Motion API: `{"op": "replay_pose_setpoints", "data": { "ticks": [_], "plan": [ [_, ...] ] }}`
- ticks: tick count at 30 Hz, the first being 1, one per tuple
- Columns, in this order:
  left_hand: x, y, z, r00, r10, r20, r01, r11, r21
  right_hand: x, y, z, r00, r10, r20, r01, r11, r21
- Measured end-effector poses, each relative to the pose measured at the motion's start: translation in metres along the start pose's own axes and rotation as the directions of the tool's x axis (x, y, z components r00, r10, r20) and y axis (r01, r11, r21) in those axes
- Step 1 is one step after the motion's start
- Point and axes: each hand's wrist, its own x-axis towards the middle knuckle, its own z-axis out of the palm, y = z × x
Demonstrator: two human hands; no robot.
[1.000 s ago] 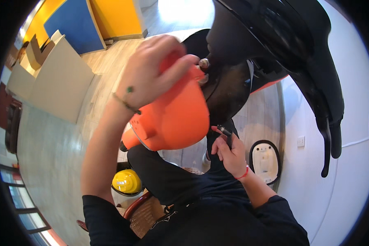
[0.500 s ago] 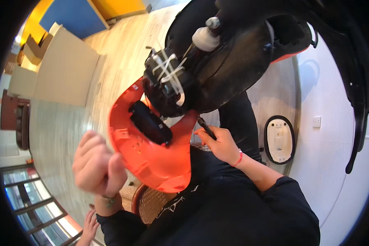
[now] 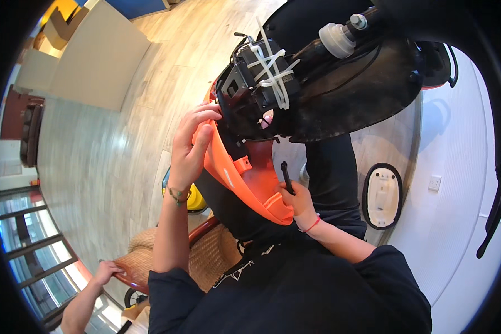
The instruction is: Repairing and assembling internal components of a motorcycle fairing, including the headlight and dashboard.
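Observation:
My left hand [image 3: 192,146] grips the left edge of a curved orange plastic panel [image 3: 236,178], fingers over its top, just below a black scooter body [image 3: 356,97]. On that body sit a metal assembly bound with white cable ties [image 3: 273,75] and a white ring [image 3: 334,42] on a bolted shaft. My right hand [image 3: 298,201] is closed on a slim black tool [image 3: 285,177], held upright beside the panel's lower right end, above my dark-trousered legs. The tool's type cannot be made out.
A co-worker's hand [image 3: 107,273] rests on the wooden arm of a wicker chair [image 3: 220,256] behind me. An oval seat pad [image 3: 382,197] lies by the white wall [image 3: 459,167] at right. A beige counter [image 3: 106,55] stands upper left; a yellow object [image 3: 196,200] is partly hidden.
The orange panel has turned and lifted toward the black body. My left hand left it, then moved up onto its edge. A co-worker's hand has come onto the wicker chair.

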Motion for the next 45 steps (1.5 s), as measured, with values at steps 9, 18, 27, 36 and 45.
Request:
{"op": "replay_pose_setpoints", "data": {
  "ticks": [9,18,27,36,45],
  "plan": [
    [0.034,-0.016,0.003,0.986,-0.154,-0.066,0.118,0.92,-0.374,-0.029,-0.039,-0.002,0.995,0.029,0.099,-0.05,0.974,0.221],
    [0.074,0.038,-0.038,0.962,-0.266,-0.066,0.217,0.887,-0.408,-0.079,-0.114,0.006,0.947,0.126,0.297,-0.244,0.881,0.405],
    [0.043,0.1,-0.126,0.977,-0.108,0.186,0.191,0.83,-0.524,-0.108,-0.134,0.024,0.61,-0.197,0.768,-0.099,0.942,0.32],
    [0.003,0.09,-0.15,0.97,-0.236,-0.066,0.162,0.821,-0.548,0.005,-0.108,-0.025,0.888,-0.032,0.459,0.001,0.998,0.068],
    [-0.051,0.041,-0.183,0.943,-0.317,-0.103,0.158,0.696,-0.7,0.119,-0.065,-0.01,0.84,0.254,0.48,-0.309,0.95,0.038]
  ]
}}
